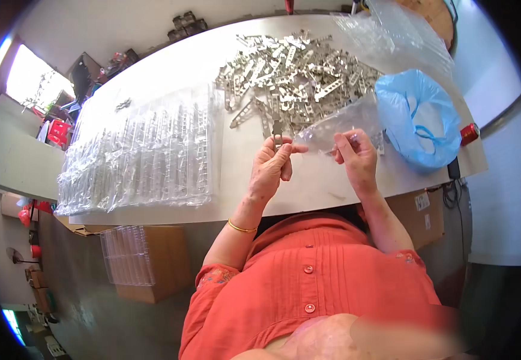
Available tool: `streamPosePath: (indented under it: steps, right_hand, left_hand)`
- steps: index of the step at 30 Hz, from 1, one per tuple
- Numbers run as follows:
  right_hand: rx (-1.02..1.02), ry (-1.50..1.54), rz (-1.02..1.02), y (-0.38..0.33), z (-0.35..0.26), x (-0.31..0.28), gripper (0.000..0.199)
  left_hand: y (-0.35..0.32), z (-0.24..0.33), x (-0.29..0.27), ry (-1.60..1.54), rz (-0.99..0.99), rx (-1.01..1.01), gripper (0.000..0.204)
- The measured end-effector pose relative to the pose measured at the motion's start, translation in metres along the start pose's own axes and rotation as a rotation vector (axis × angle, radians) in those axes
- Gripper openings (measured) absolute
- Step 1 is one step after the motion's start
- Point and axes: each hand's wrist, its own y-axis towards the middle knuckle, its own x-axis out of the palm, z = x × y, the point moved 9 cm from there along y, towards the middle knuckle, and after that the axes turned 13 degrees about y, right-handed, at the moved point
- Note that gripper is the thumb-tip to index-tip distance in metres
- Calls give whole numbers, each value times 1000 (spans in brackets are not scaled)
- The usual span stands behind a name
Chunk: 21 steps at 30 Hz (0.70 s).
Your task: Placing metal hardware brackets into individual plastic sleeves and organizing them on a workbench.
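Between the thumb and fingers of my left hand, a small flat metal plate with cut-outs stands upright. My right hand is a little to the right, its thumb and fingers pinched together; what they hold, if anything, is too small to make out. Just beyond both hands lies a clear plastic bag, partly over the edge of a large heap of metal plates. To the left, a clear plastic tray carries rows of metal parts under crinkled plastic film.
A blue plastic bag sits open at the right, with a red can beside it. Clear plastic sheets lie at the far right. Below the table's near edge stand a cardboard box with clear trays and another carton.
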Motion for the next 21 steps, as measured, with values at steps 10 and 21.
streamPosePath:
  steps: [10, 21]
  right_hand:
    - [109, 0, -94, -4, 24, 19, 15]
    - [138, 8, -140, -5, 28, 18, 12]
  left_hand:
    - [-5, -9, -10, 1, 25, -70, 21]
    - [-7, -21, -4, -152, -83, -250, 22]
